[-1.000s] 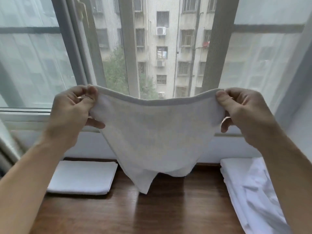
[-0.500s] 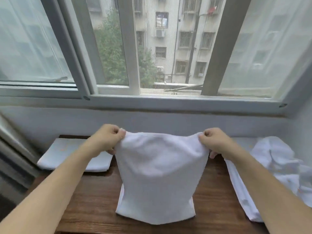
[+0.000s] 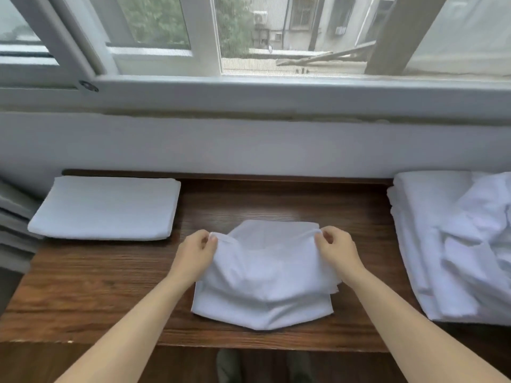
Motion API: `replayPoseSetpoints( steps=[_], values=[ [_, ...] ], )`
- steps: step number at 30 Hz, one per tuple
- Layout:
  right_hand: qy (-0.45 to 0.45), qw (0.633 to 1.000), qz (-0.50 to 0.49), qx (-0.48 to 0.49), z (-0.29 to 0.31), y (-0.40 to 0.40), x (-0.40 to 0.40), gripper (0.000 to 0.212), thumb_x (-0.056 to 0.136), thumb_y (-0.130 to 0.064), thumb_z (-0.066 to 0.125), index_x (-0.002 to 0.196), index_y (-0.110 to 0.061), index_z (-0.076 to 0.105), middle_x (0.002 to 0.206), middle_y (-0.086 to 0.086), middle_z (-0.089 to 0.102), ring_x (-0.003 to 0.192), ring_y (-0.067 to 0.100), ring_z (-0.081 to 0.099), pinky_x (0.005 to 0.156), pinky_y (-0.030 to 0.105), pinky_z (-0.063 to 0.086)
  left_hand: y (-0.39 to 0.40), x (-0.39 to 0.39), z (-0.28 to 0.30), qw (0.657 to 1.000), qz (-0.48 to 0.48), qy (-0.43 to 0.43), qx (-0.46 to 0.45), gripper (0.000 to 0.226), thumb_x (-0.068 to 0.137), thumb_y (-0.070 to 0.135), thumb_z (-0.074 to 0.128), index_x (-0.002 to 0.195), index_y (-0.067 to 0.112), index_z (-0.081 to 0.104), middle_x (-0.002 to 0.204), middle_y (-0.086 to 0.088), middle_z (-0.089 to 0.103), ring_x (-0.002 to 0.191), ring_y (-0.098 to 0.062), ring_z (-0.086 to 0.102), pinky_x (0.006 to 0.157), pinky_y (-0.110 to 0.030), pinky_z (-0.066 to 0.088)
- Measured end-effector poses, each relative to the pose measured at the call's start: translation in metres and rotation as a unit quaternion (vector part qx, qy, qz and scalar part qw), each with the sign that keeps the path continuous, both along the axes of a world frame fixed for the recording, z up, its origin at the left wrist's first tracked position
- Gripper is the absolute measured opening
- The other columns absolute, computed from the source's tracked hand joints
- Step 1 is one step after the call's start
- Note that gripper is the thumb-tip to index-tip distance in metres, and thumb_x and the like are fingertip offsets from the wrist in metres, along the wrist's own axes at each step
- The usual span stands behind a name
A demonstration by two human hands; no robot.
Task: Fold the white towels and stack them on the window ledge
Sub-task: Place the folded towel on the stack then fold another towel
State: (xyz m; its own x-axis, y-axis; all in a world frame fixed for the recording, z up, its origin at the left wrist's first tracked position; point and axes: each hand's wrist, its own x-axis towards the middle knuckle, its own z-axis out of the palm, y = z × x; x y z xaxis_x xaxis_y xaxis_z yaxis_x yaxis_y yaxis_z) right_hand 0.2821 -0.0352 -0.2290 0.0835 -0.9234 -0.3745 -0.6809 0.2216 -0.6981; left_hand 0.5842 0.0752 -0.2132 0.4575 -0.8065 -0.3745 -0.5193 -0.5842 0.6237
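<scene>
While one folded towel (image 3: 105,207) lies done on the ledge (image 3: 83,286), your left hand (image 3: 195,257) and right hand (image 3: 338,251) pinch the half-folded towel (image 3: 262,275); an unfolded pile (image 3: 456,244) waits.

Home interior: wooden window ledge (image 3: 249,200), stacked linens (image 3: 431,244), apartment blocks (image 3: 304,17) outside.

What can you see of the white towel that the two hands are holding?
The white towel looks like soft terry cloth. It lies in the middle of the wooden ledge, partly folded, its near edge flat and sagging to a point. The left hand and right hand each pinch an upper corner, lifting that layer.
</scene>
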Motion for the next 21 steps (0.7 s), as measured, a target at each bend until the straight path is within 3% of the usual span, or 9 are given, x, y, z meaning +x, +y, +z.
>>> replayPoseSetpoints(
  steps=[3, 5, 9, 12, 14, 16, 18, 21],
  values=[
    [-0.016, 0.999, -0.046, 0.022, -0.007, -0.018, 0.011, 0.023, 0.102, -0.022, 0.054, 0.093, -0.004, 0.065, 0.079, 0.006, 0.060, 0.074, 0.022, 0.054, 0.066, 0.035, 0.041, -0.020, 0.005, -0.011, 0.999, 0.046, 0.001, 0.014, 0.034, 0.102, 0.029, 0.052, 0.079, 0.004, 0.056, 0.074, -0.007, 0.059, 0.065, -0.018, 0.050, 0.057, -0.034, 0.034],
    [-0.012, 0.996, -0.059, 0.069, -0.013, -0.029, 0.018, 0.028, 0.102, -0.025, 0.052, 0.094, 0.000, 0.063, 0.080, 0.006, 0.055, 0.076, 0.020, 0.051, 0.069, 0.035, 0.041, -0.031, 0.005, -0.022, 0.995, 0.076, 0.046, 0.055, 0.030, 0.100, 0.028, 0.052, 0.077, 0.008, 0.055, 0.076, -0.005, 0.057, 0.068, -0.020, 0.050, 0.060, -0.033, 0.034],
    [-0.025, 0.990, -0.055, 0.128, -0.017, -0.041, 0.030, 0.022, 0.100, -0.025, 0.055, 0.083, -0.012, 0.054, 0.082, 0.006, 0.049, 0.077, 0.019, 0.046, 0.066, 0.032, 0.036, -0.044, -0.002, -0.032, 0.983, 0.112, 0.106, 0.100, 0.028, 0.100, 0.029, 0.049, 0.076, 0.017, 0.047, 0.075, -0.003, 0.050, 0.070, -0.021, 0.046, 0.064, -0.033, 0.034],
    [-0.020, 0.993, -0.025, 0.112, -0.018, -0.042, 0.030, 0.025, 0.098, -0.026, 0.057, 0.079, -0.010, 0.056, 0.081, 0.007, 0.053, 0.077, 0.019, 0.049, 0.066, 0.033, 0.037, -0.055, 0.001, -0.030, 0.967, 0.121, 0.171, 0.148, 0.020, 0.103, 0.032, 0.049, 0.096, 0.017, 0.061, 0.102, -0.009, 0.066, 0.088, -0.023, 0.059, 0.077, -0.032, 0.045],
    [-0.028, 0.996, -0.026, 0.075, -0.018, -0.041, 0.027, 0.029, 0.097, -0.026, 0.059, 0.082, -0.001, 0.063, 0.080, 0.012, 0.061, 0.077, 0.020, 0.053, 0.067, 0.034, 0.040, -0.058, 0.003, -0.022, 0.946, 0.138, 0.238, 0.169, 0.025, 0.104, 0.033, 0.052, 0.110, 0.013, 0.066, 0.116, -0.007, 0.067, 0.104, -0.024, 0.062, 0.085, -0.034, 0.050],
    [-0.057, 0.996, -0.050, 0.042, -0.015, -0.039, 0.024, 0.024, 0.095, -0.023, 0.061, 0.083, -0.005, 0.072, 0.085, 0.010, 0.070, 0.080, 0.017, 0.059, 0.069, 0.034, 0.043, -0.055, 0.005, -0.017, 0.942, 0.119, 0.279, 0.140, 0.024, 0.104, 0.032, 0.056, 0.090, 0.016, 0.067, 0.100, -0.001, 0.068, 0.090, -0.019, 0.063, 0.074, -0.031, 0.049],
    [-0.078, 0.994, -0.079, 0.018, -0.013, -0.038, 0.022, 0.019, 0.095, -0.020, 0.062, 0.083, -0.012, 0.075, 0.087, 0.002, 0.073, 0.085, 0.015, 0.063, 0.073, 0.032, 0.047, -0.047, 0.007, -0.014, 0.949, 0.089, 0.286, 0.099, 0.037, 0.103, 0.029, 0.058, 0.067, 0.020, 0.051, 0.080, 0.002, 0.058, 0.075, -0.015, 0.053, 0.066, -0.029, 0.039],
    [-0.068, 0.995, -0.067, 0.001, -0.017, -0.038, 0.022, 0.018, 0.097, -0.022, 0.061, 0.086, -0.016, 0.074, 0.089, -0.001, 0.073, 0.088, 0.016, 0.065, 0.074, 0.032, 0.048, -0.036, 0.008, -0.020, 0.943, 0.074, 0.310, 0.095, 0.044, 0.102, 0.030, 0.061, 0.064, 0.024, 0.040, 0.077, 0.001, 0.047, 0.076, -0.017, 0.042, 0.067, -0.030, 0.032]
  ],
)
